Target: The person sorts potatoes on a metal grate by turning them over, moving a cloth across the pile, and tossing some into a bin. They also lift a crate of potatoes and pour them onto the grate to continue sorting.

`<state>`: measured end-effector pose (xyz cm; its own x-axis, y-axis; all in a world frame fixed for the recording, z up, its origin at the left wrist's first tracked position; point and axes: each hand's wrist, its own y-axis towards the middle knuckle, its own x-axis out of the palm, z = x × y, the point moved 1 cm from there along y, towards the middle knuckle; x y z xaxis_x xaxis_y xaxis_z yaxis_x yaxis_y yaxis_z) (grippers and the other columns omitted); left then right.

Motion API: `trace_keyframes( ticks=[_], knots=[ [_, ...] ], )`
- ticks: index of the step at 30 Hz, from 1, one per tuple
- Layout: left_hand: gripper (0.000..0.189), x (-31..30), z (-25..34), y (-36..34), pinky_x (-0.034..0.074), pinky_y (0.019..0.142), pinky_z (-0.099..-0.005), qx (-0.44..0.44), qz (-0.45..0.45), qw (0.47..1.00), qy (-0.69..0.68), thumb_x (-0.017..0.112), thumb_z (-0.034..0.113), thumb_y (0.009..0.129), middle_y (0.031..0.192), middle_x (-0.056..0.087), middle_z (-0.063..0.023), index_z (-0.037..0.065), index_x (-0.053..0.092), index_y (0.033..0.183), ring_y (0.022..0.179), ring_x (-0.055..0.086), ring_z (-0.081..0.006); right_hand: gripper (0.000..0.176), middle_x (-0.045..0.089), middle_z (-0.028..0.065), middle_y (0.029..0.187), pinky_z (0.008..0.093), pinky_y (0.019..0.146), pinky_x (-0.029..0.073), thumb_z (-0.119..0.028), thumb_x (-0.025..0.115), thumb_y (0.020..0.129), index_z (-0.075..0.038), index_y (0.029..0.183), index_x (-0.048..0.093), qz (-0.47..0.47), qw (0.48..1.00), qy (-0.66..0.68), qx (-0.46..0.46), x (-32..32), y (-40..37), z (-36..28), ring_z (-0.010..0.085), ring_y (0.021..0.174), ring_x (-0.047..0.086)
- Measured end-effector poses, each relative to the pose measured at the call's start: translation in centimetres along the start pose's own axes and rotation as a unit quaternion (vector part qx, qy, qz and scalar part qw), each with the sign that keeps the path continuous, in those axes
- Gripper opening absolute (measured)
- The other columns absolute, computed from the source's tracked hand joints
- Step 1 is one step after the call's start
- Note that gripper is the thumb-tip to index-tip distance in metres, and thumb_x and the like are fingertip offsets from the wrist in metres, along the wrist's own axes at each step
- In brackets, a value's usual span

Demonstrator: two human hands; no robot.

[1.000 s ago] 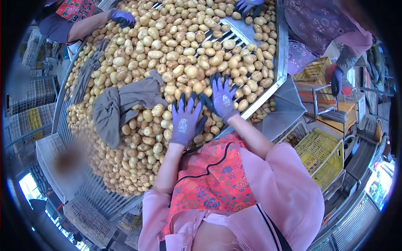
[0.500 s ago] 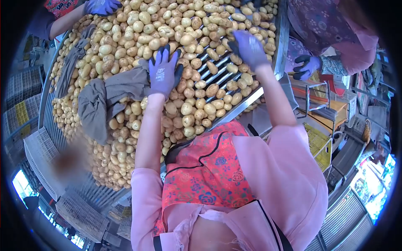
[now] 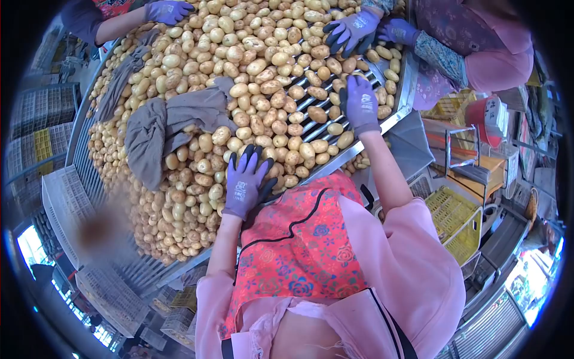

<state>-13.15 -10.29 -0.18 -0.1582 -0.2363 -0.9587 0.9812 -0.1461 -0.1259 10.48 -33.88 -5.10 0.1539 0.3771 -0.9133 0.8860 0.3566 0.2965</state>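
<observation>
Bright, even daylight over potatoes (image 3: 239,66), shadows soft and shallow. Strong fisheye bend, black vignette at corners. Blown-out glare at lower-left opening (image 3: 30,254) and lower-right edge. Blurred brownish patch (image 3: 98,230) at left. Edge crates (image 3: 48,113) smeared, perhaps lens softness.

A large grey cloth (image 3: 161,128) lies crumpled across the left half of the sorting table (image 3: 308,124), with a narrower grey cloth (image 3: 119,78) nearer its far left edge. A co-worker's purple glove (image 3: 167,11) reaches in at the table's far left corner. Another co-worker's two gloves (image 3: 350,30) work at its far right. Yellow crates (image 3: 457,224) and a red bucket (image 3: 481,116) stand right of it.
</observation>
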Motion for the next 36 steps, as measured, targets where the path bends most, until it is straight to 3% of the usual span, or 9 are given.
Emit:
trace_keyframes(
  ticks=[3,6,13,19,25,27,31,33,36],
  knots=[
    [0.047,1.0,0.4,0.1,0.022,0.110,-0.0559,-0.021,0.031,0.999,0.000,0.064,0.042,0.083,0.128,0.054,-0.0205,0.015,0.061,0.121,0.125,0.045,-0.0388,0.022,0.058,0.0125,0.093,0.0408,0.075,0.048,-0.008,0.055,0.077,-0.004,0.099,0.054,-0.014,0.978,0.082,-0.190,0.2,-1.5,-5.9,0.0307,0.089,0.057],
    [0.050,2.3,0.6,0.8,0.020,0.109,-0.0596,-0.032,0.003,0.999,0.026,0.062,0.047,0.083,0.133,0.051,-0.0201,0.017,0.061,0.123,0.124,0.046,-0.0392,0.049,0.043,0.0165,0.140,0.0626,0.096,0.034,-0.026,0.053,0.088,-0.015,0.135,0.047,-0.155,0.955,0.112,-0.225,4.8,-6.8,-11.2,0.0402,0.126,0.042],
    [0.053,2.0,0.0,1.7,0.019,0.109,-0.0609,0.015,-0.033,0.998,0.053,0.056,0.050,0.086,0.139,0.046,-0.0164,0.022,0.054,0.132,0.133,0.037,-0.0323,0.055,0.044,0.0047,0.143,0.0737,0.103,0.016,-0.045,0.049,0.091,-0.016,0.137,0.047,-0.151,0.979,0.053,-0.125,8.1,-0.2,-10.5,0.0277,0.122,0.048],
    [0.054,2.4,0.7,8.1,0.028,0.108,-0.0524,0.074,-0.071,0.993,0.052,0.058,0.045,0.084,0.138,0.045,-0.0169,0.015,0.054,0.129,0.131,0.040,-0.0312,0.049,0.047,0.0112,0.140,0.0608,0.105,0.027,-0.033,0.047,0.093,-0.009,0.136,0.047,-0.083,0.995,0.005,0.051,9.4,5.1,-5.1,0.0310,0.119,0.051],
    [0.044,3.0,-0.3,16.0,0.043,0.096,-0.0437,0.132,-0.077,0.978,-0.141,0.062,0.033,0.085,0.123,0.055,-0.0210,0.007,0.054,0.121,0.115,0.053,-0.0363,0.050,0.046,0.0237,0.135,0.0505,0.103,0.033,-0.023,0.056,0.090,-0.002,0.134,0.044,-0.046,0.997,0.055,-0.026,2.9,0.6,-2.7,0.0427,0.122,0.044],
    [0.040,-1.7,-2.4,19.3,0.048,0.085,-0.0434,0.035,-0.096,0.979,-0.177,0.065,0.028,0.083,0.112,0.060,-0.0179,0.005,0.056,0.115,0.101,0.059,-0.0347,0.052,0.044,0.0232,0.137,0.0519,0.103,0.033,-0.028,0.056,0.091,-0.002,0.135,0.045,-0.116,0.993,0.007,-0.037,4.8,-2.9,1.5,0.0408,0.123,0.043],
    [0.042,-6.8,-8.6,22.9,0.047,0.082,-0.0434,-0.097,0.216,0.971,0.020,0.067,0.028,0.080,0.108,0.058,-0.0173,0.003,0.056,0.112,0.099,0.056,-0.0346,0.048,0.049,0.0222,0.131,0.0548,0.100,0.034,-0.026,0.055,0.089,-0.003,0.131,0.049,-0.128,0.981,-0.137,0.052,3.7,-1.4,1.8,0.0432,0.122,0.043],
    [0.042,-6.0,-9.2,22.6,0.046,0.083,-0.0436,-0.105,0.197,0.974,0.040,0.067,0.029,0.080,0.112,0.057,-0.0176,0.003,0.056,0.110,0.101,0.054,-0.0353,0.043,0.051,0.0239,0.125,0.0529,0.097,0.038,-0.018,0.061,0.086,-0.002,0.125,0.051,0.052,0.999,-0.004,0.015,2.1,2.9,-1.3,0.0445,0.116,0.047],
    [0.028,-2.7,-7.0,21.3,0.037,0.091,-0.0481,-0.046,0.176,0.981,0.073,0.062,0.027,0.080,0.108,0.054,-0.0134,0.008,0.059,0.101,0.107,0.049,-0.0323,0.036,0.060,0.0211,0.107,0.0447,0.088,0.047,-0.012,0.066,0.082,0.001,0.114,0.056,0.080,0.955,0.223,-0.180,2.0,11.0,-7.7,0.0395,0.100,0.057]
  ],
)
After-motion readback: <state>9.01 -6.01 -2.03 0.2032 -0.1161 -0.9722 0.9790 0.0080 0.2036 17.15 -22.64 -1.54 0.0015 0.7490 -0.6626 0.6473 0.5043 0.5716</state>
